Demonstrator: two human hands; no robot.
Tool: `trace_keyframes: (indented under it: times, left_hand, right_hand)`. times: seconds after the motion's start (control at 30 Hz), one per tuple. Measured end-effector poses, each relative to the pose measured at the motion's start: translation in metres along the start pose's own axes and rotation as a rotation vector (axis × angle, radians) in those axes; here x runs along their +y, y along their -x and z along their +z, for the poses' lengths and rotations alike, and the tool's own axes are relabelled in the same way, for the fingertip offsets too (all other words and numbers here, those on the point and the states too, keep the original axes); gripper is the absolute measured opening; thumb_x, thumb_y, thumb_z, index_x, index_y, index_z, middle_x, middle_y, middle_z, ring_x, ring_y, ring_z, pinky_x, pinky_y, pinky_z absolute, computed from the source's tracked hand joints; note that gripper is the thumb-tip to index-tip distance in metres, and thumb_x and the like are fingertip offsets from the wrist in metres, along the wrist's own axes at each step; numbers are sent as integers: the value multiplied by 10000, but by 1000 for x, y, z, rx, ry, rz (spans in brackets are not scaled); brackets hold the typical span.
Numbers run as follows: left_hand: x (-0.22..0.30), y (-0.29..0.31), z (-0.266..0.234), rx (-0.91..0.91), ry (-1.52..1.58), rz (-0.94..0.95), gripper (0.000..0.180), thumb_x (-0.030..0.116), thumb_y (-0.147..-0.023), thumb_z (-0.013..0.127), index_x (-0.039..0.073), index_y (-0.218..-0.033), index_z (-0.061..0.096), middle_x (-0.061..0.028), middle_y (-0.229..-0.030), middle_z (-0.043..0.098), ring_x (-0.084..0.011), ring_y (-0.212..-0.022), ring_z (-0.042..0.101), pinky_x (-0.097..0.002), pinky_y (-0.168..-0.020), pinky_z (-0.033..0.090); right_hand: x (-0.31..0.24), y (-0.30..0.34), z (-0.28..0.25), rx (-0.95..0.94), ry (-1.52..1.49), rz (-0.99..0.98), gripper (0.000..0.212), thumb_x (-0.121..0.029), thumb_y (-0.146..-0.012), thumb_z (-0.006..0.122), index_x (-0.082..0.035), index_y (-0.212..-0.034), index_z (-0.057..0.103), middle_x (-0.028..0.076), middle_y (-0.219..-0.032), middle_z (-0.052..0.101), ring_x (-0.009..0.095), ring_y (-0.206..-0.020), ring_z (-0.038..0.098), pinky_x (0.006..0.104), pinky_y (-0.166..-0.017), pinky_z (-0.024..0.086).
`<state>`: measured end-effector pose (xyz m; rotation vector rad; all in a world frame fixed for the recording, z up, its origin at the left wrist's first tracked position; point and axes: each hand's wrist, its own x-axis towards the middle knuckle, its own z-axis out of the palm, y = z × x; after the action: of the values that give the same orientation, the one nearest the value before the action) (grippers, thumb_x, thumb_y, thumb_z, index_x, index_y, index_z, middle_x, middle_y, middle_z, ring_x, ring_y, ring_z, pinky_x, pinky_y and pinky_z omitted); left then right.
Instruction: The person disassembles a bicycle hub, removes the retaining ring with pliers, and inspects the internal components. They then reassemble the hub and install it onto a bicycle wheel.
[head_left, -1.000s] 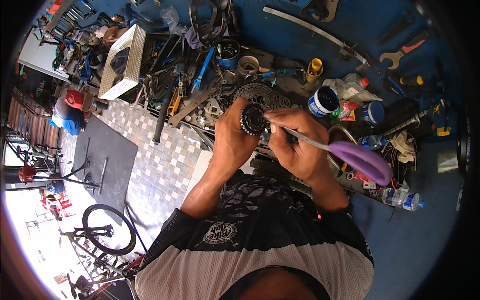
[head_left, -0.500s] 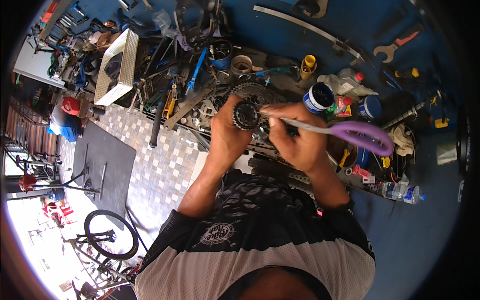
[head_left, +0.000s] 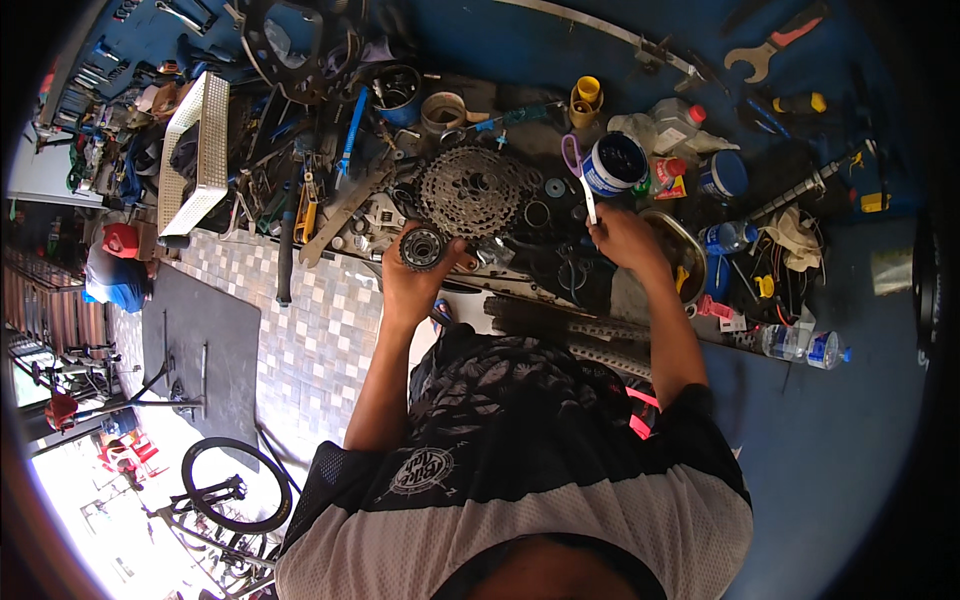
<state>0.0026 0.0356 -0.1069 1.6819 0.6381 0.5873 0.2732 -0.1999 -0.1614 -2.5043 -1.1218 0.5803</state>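
Observation:
My left hand (head_left: 400, 290) is closed round a small round toothed bicycle hub part (head_left: 422, 249), its open face turned up. Just beyond it a large bicycle cassette (head_left: 462, 192) lies on the workbench. Pinched by the blade end in my right hand (head_left: 628, 240) are purple-handled scissors (head_left: 589, 200), handle upward. They are close to an open blue-and-white tub (head_left: 614, 165) holding dark contents.
Yellow cups (head_left: 586, 97), a red-capped bottle (head_left: 678, 122) and a blue lid (head_left: 724, 174) stand behind. A round metal bowl (head_left: 694, 290) is right of my right hand. A large wrench (head_left: 335, 228) and a white perforated basket (head_left: 207, 180) are left.
My right hand has drawn away from the hub part toward the tub, and the scissors now point handle-up. My left hand has shifted left with the part; the cassette shows fully.

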Motion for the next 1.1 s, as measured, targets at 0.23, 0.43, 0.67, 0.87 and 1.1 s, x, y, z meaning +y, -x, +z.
trace_keyframes:
  times: [0.23, 0.43, 0.67, 0.87, 1.1]
  left_hand:
    - [-29, 18, -19, 61, 24, -176, 229, 133, -920, 867, 46, -866, 662, 35, -765, 662, -57, -697, 552, -244, -671, 467]
    - [-36, 25, -30, 94, 39, -184, 207, 150, -914, 879, 34, -904, 707, 20, -802, 693, -61, -732, 587, -249, -698, 489]
    - [-45, 30, -32, 78, 35, -197, 199, 146, -920, 874, 24, -934, 717, 7, -827, 714, -69, -758, 610, -257, -715, 504]
    - [-44, 29, -27, 67, 27, -180, 201, 140, -924, 867, 18, -947, 710, 1, -825, 710, -72, -757, 606, -259, -715, 508]
    - [-43, 33, -19, 9, -31, -192, 237, 161, -910, 877, 24, -928, 684, 0, -805, 694, -68, -745, 586, -257, -703, 500]
  right_hand:
    - [19, -12, 7, -45, 95, 93, 194, -220, -950, 723, -85, -1086, 694, 187, -967, 757, 409, -958, 728, 514, -810, 549]
    - [28, -19, 8, 49, 102, 91, 205, -265, -946, 748, -100, -1064, 715, 185, -962, 761, 409, -963, 729, 537, -810, 551]
    - [19, -14, 14, 168, 148, 142, 209, -261, -963, 717, -119, -1117, 709, 161, -1041, 765, 400, -1000, 728, 534, -827, 567]
    - [-9, -7, 10, 320, 27, -37, 212, -205, -977, 718, -130, -1174, 695, 119, -1079, 755, 338, -922, 745, 467, -774, 577]
    - [4, 4, 6, 423, 5, -22, 210, -182, -966, 737, -140, -1168, 699, 91, -1052, 749, 307, -856, 754, 418, -735, 584]
